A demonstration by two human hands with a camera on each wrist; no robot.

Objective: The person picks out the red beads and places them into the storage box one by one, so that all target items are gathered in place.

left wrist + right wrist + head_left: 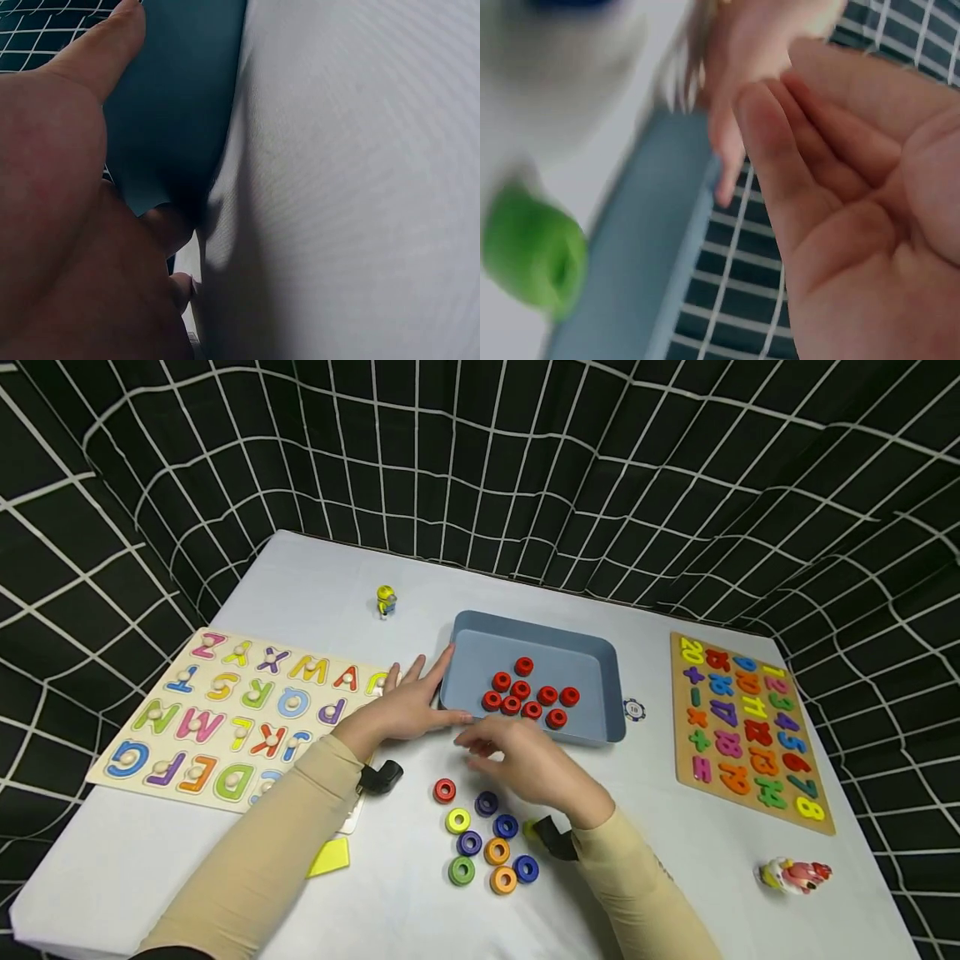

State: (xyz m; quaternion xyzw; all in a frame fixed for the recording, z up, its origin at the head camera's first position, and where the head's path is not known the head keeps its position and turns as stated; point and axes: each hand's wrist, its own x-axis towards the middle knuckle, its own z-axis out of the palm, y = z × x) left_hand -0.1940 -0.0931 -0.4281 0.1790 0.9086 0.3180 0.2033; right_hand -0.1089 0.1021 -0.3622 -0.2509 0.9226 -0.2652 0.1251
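Observation:
Several red rings (520, 691) lie inside a shallow blue-grey tray (588, 652). My left hand (405, 706) is at the tray's left end, fingers spread, thumb along the near edge; the left wrist view shows it against the tray's outer wall (180, 97). Just in front of the near edge is my right hand (521, 756), its fingers loosely bent and holding nothing, as the right wrist view confirms. Nearer the body lie loose rings: a red ring (444, 790), a yellow ring (458, 820), a green ring (461, 871), an orange ring (503, 880), and several blue or purple ones.
A wooden letter board (187, 702) lies left, partly under my left forearm. On the right are a number board (750, 727) and a colourful figurine (795, 875). A small yellow figure (386, 600), a poker chip (634, 709) and a yellow piece (330, 857) also lie around.

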